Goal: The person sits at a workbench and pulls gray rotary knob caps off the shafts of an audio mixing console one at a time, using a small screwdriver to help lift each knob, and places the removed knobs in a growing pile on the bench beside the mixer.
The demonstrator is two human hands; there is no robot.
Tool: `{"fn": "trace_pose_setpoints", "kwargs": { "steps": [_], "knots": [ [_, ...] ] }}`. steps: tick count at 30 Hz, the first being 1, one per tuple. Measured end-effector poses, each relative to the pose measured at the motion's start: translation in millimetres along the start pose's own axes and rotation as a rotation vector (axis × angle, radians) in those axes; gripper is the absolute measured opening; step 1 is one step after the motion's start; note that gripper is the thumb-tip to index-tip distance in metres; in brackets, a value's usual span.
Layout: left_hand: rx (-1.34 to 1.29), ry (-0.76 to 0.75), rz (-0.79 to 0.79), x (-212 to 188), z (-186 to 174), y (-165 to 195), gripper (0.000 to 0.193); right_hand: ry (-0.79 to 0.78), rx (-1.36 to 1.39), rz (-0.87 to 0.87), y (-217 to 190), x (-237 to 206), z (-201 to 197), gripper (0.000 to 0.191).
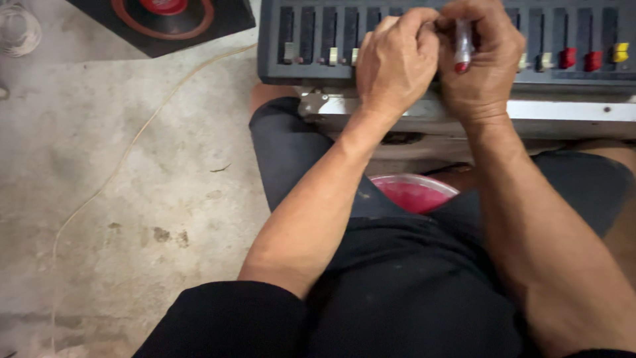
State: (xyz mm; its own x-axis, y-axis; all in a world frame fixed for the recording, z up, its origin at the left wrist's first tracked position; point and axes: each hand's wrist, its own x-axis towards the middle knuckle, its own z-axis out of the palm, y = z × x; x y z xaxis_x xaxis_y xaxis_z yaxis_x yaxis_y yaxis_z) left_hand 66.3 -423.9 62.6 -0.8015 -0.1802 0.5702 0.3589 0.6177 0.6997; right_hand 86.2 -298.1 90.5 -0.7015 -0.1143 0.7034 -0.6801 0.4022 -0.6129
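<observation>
We held a red-tipped tool (462, 45) in our right hand (482, 63); our left hand (395, 63), fingers curled, pressed the audio mixer's (311, 66) fader row; its contents were unclear.

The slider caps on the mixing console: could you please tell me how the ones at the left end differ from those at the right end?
The left slider caps are pale cream, while the right slider caps are red, with a yellow cap last. The left ones lie beside the left hand; the right ones lie beyond the right hand, which holds a red-tipped tool. All sit in dark slots on the grey mixing console.
</observation>
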Motion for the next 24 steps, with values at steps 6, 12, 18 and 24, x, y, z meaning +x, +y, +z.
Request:
{"fn": "trace_pose_setpoints", "kwargs": {
  "steps": [6, 12, 18, 24],
  "knots": [
    [0.012, -0.011, -0.018, -0.8, 4.0, -1.0, 0.018, -0.014, -0.039, -0.018, 8.7, -3.0, -4.8, 0.022],
    [0.003, 0.007, -0.034, -3.0, 9.9, 2.0, 0.021, -0.052, -0.059, -0.095, 17.1, -7.3, -11.0, 0.021],
    [-0.003, -0.014, -0.052, -3.6, 13.3, 4.3, 0.021, -0.079, -0.050, -0.054, 29.1, -11.4, -14.3, 0.017],
    [-0.048, 0.016, -0.007, -4.1, 13.8, 2.9, 0.021, -0.066, -0.005, -0.032, 34.5, -13.1, -12.7, 0.017]
  ]
}}
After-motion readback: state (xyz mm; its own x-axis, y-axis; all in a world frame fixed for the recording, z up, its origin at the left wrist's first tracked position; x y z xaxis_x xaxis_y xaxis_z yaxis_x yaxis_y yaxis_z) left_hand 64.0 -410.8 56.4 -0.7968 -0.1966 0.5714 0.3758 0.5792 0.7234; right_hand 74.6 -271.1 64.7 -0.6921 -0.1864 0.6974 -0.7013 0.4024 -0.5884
